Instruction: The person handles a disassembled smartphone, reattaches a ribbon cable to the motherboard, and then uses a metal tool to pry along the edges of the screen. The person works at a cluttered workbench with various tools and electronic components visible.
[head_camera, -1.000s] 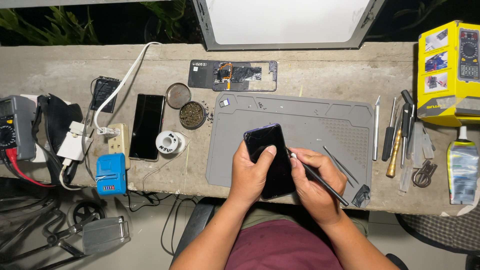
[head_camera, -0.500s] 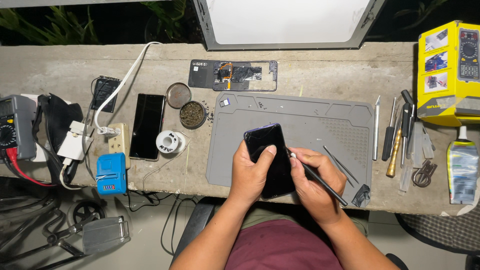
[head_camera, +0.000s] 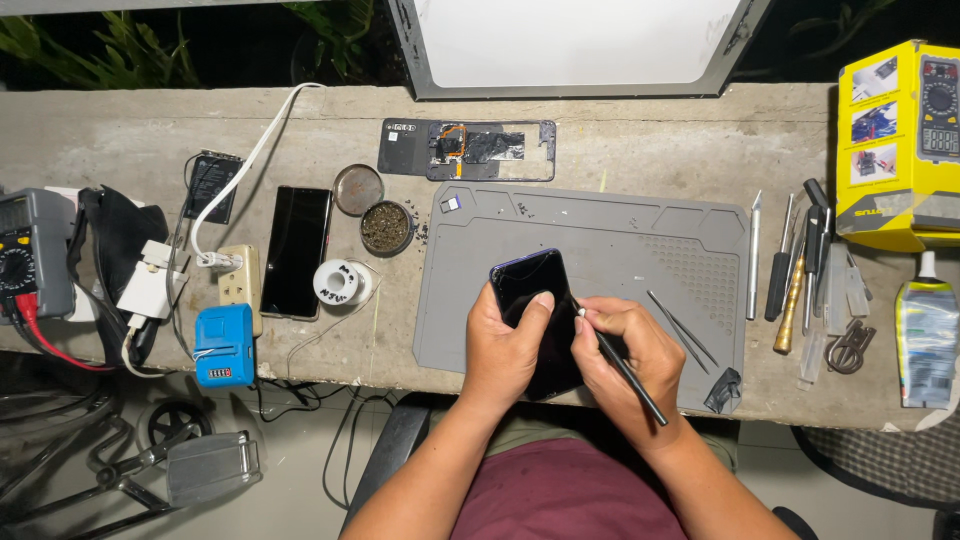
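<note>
Left hand (head_camera: 510, 345) gripped a dark phone (head_camera: 530, 290) over the grey mat (head_camera: 600, 235) while right hand (head_camera: 630, 355) pinched a thin black tool (head_camera: 625, 370) against its edge.

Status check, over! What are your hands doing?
Left hand grips black phone. Right hand holds thin black tool, tip at phone's edge. Tweezers lie beside on grey mat.

A yellow rectangular box (head_camera: 898, 140) with small pictures on its lid stands at the far right of the surface (head_camera: 120, 130). Below it lies a pale pouch (head_camera: 926, 342) with a white cap. A dark phone screen (head_camera: 296, 251) lies left of centre; another dark phone (head_camera: 533, 292) rests in the hands over the grey mat (head_camera: 620, 240).
</note>
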